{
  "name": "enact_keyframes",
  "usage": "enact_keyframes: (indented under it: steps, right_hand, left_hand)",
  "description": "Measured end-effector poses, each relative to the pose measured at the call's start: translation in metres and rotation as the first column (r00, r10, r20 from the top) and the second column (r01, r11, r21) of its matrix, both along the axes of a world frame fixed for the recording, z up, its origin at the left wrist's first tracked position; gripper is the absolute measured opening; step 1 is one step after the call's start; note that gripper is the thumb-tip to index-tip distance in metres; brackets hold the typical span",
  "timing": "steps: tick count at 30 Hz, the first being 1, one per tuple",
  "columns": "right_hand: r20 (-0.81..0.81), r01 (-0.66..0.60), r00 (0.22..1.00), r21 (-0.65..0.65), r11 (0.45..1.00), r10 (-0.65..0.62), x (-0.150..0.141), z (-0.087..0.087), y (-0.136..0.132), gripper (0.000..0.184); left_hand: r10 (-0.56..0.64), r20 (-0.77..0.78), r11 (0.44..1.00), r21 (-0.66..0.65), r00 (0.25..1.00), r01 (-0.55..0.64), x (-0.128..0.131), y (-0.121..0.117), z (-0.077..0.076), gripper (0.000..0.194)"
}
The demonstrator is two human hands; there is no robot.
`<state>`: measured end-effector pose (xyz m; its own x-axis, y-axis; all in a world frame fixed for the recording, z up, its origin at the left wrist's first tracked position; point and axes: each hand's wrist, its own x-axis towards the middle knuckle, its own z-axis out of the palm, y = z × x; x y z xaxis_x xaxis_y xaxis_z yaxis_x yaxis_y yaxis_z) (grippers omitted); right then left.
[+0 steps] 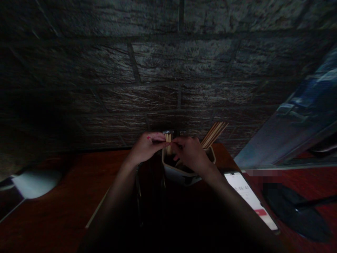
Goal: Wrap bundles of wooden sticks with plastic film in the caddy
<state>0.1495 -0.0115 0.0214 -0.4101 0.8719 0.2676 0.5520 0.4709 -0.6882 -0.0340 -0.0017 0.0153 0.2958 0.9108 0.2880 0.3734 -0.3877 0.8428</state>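
Note:
A small bundle of light wooden chopsticks (169, 149) stands upright between my hands, over the left end of a pale container (179, 175). My left hand (144, 147) pinches the bundle from the left, fingers behind and thumb in front. From the other side, my right hand (191, 151) closes its fingertips on the same sticks, its palm above the container. More chopsticks (214, 135) lean out of the container's right end. Something shiny shows behind the bundle's top, too dim to name. The container's inside is mostly dark and covered by my right hand.
A lit phone (250, 200) lies right of the container on the reddish-brown table (65, 207). One thin stick (98, 208) lies by my left forearm. A stone-block wall (158, 66) rises behind the table. A whitish object (37, 182) sits left; a round black base (297, 214) stands at right.

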Motion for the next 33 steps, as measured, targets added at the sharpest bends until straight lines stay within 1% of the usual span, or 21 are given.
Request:
enact_keyframes:
  steps: [5,13,18,24,28,33]
  right_hand:
    - [0.005,0.013,1.000,-0.028,1.000,-0.013,-0.0005,0.0014,-0.0015,0.027]
    - [0.016,-0.001,1.000,-0.033,0.999,0.002,-0.0002,-0.0008,0.0003,0.027]
    - [0.008,-0.006,1.000,-0.082,0.997,0.007,0.0002,-0.0022,0.0002,0.027]
    - [0.012,-0.020,1.000,-0.083,0.996,0.021,0.0015,-0.0022,0.0008,0.027]
    - [0.023,-0.027,0.999,-0.059,0.998,0.028,0.0019,-0.0016,0.0010,0.027]
    - [0.043,-0.012,0.999,-0.047,0.999,0.014,-0.0001,-0.0015,0.0007,0.026]
  left_hand:
    - [0.000,0.003,1.000,0.004,1.000,0.000,0.0014,0.0002,0.0002,0.010]
    - [0.006,0.008,1.000,-0.001,1.000,-0.006,-0.0002,0.0012,-0.0032,0.014]
    - [-0.017,0.006,1.000,0.000,1.000,0.017,-0.0004,0.0012,-0.0025,0.014]
    - [-0.016,0.005,1.000,-0.009,1.000,0.016,-0.0016,0.0016,-0.0042,0.014]
    - [-0.017,-0.005,1.000,-0.010,1.000,0.017,-0.0028,0.0017,-0.0036,0.014]
    - [0.008,-0.024,1.000,0.003,1.000,-0.008,-0.0030,0.0013,-0.0032,0.014]
